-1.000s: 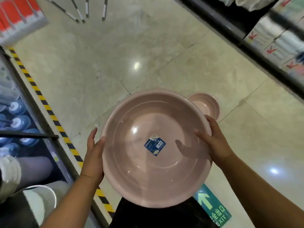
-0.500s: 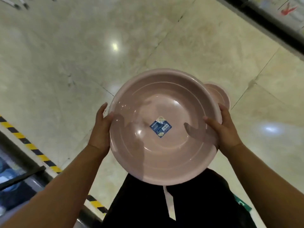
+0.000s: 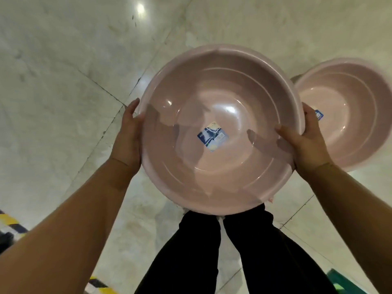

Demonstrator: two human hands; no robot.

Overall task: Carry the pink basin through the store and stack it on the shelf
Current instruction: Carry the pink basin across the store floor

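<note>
Between both hands, pink basin [image 3: 220, 128]; left fingers [image 3: 132, 107], right fingers [image 3: 284, 132] gripping opposite rims

The second pink basin [image 3: 347, 115] on the floor now looms large just right of the carried pink basin [image 3: 220, 128] — shelves gone from view, striped tape [image 3: 8, 221] pushed into the corner.

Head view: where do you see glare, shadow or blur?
Head view: bright ceiling-light glare on the floor and inside the pink basin; finger shadows show through its wall by both hands; the sticker is too blurred to read; wide-angle lens stretches the forearms.
</note>
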